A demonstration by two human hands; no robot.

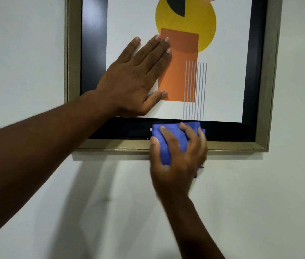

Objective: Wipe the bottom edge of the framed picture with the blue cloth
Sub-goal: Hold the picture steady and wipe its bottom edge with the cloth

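Observation:
A framed picture [232, 145] hangs on a white wall, with a dull gold outer frame, a black inner border and a print of a yellow circle, an orange rectangle and grey stripes. My left hand [135, 79] lies flat and open against the print, fingers spread. My right hand [179, 154] presses a folded blue cloth [166, 139] against the middle of the bottom edge of the frame. The cloth covers the gold rail and part of the black border there. My right hand looks slightly blurred.
The white wall [260, 202] stretches below and to both sides of the frame. Shadows of my arms fall on the wall under the picture. The top of the picture is out of view.

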